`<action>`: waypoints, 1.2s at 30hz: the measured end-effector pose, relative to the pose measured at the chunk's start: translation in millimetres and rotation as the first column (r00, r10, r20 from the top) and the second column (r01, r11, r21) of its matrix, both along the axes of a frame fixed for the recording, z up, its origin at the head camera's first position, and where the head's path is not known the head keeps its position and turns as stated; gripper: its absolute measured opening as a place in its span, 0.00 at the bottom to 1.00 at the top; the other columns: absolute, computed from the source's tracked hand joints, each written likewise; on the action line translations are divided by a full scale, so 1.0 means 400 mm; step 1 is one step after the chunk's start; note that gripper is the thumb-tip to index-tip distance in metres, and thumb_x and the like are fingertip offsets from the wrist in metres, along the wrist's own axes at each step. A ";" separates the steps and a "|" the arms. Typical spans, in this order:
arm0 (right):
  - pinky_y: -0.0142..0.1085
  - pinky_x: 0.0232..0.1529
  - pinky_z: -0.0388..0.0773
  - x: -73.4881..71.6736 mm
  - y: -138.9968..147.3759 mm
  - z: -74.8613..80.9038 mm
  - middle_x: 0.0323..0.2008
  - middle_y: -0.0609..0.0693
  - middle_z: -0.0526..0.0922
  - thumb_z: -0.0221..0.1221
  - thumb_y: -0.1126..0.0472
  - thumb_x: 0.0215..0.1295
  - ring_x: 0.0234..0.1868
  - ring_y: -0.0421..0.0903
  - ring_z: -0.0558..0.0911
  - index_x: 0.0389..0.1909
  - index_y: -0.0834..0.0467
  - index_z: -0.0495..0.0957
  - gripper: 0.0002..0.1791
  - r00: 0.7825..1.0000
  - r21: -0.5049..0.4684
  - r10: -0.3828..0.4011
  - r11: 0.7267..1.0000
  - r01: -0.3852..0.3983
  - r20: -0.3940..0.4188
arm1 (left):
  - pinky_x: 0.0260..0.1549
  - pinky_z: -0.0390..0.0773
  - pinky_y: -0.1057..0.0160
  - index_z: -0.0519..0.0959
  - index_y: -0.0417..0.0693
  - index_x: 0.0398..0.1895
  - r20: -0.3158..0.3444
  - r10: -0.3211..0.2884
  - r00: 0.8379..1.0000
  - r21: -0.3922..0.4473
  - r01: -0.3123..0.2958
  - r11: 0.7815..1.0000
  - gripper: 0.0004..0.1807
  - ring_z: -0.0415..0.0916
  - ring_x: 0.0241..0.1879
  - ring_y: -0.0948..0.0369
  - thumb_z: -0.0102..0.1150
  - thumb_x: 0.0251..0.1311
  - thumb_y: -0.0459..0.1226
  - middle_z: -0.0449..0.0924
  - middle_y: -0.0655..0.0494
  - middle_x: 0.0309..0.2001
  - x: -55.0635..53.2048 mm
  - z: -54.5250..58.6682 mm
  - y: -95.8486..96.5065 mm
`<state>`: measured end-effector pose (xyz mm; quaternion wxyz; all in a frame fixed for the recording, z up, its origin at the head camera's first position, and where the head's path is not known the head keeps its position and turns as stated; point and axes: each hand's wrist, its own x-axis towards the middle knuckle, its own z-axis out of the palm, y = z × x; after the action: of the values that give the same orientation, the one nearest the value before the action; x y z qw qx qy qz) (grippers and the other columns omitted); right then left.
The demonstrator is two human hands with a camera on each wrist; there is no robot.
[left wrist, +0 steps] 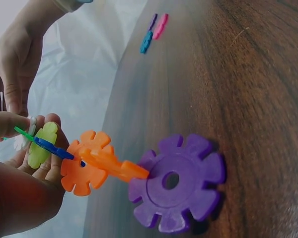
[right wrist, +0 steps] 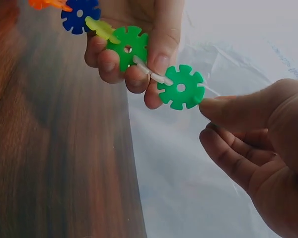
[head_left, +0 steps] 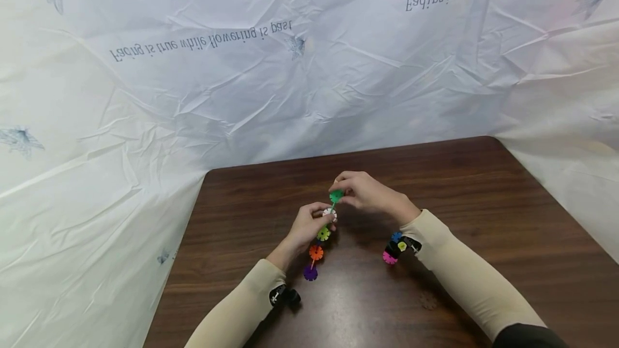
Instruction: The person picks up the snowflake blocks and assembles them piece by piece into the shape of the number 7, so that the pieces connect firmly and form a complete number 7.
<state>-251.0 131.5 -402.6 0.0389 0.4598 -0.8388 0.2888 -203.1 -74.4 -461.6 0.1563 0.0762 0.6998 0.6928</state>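
A chain of notched plastic snowflake discs runs between both hands. In the head view my left hand [head_left: 309, 223] pinches its upper middle by the white disc [head_left: 330, 215]; thumb and fingers also lie about a green disc [right wrist: 129, 48]. From there hang a yellow-green disc [head_left: 323, 233], a blue disc [right wrist: 79, 15], an orange disc [head_left: 316, 253], and a purple disc [head_left: 310, 272] at the lower end. My right hand [head_left: 369, 193] pinches the topmost green disc [head_left: 336, 196] between thumb and fingertips. A green disc [right wrist: 181, 88] joined to the white one shows face-on in the right wrist view.
Under the right forearm, on the brown table [head_left: 483, 203], lie a blue disc [head_left: 396, 236] and a pink disc [head_left: 389, 258]; the left wrist view adds a small purple disc [left wrist: 153, 21]. A faint see-through disc [head_left: 427, 299] lies nearer me. White printed sheeting [head_left: 338, 85] hangs behind.
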 end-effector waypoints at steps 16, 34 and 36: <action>0.33 0.28 0.80 0.005 -0.008 -0.012 0.36 0.47 0.86 0.63 0.65 0.64 0.30 0.41 0.84 0.44 0.55 0.85 0.09 0.938 -0.110 -0.181 0.969 0.222 0.295 | 0.35 0.84 0.55 0.74 0.26 0.55 -0.014 0.010 1.000 -0.012 -0.010 1.000 0.18 0.80 0.25 0.60 0.57 0.65 0.29 0.81 0.29 0.42 0.004 -0.010 -0.002; 0.35 0.28 0.81 0.019 -0.012 -0.026 0.33 0.48 0.86 0.64 0.65 0.63 0.31 0.51 0.85 0.39 0.55 0.86 0.06 0.899 -0.147 -0.181 0.955 0.257 0.398 | 0.27 0.81 0.65 0.73 0.25 0.54 -0.024 -0.010 1.000 -0.041 0.009 0.999 0.18 0.81 0.24 0.62 0.58 0.63 0.28 0.80 0.27 0.42 0.009 -0.014 0.001; 0.34 0.27 0.81 0.023 -0.013 -0.028 0.33 0.48 0.86 0.64 0.65 0.63 0.30 0.51 0.85 0.39 0.55 0.86 0.06 0.906 -0.151 -0.177 0.956 0.250 0.384 | 0.27 0.82 0.65 0.73 0.25 0.54 -0.023 -0.013 1.000 -0.040 0.012 0.999 0.18 0.81 0.25 0.62 0.58 0.63 0.28 0.80 0.27 0.41 0.011 -0.016 0.001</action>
<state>-241.9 126.4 -413.6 -0.0413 0.2968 -0.8441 0.4447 -198.6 -73.9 -468.1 0.1537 0.0855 0.7149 0.6767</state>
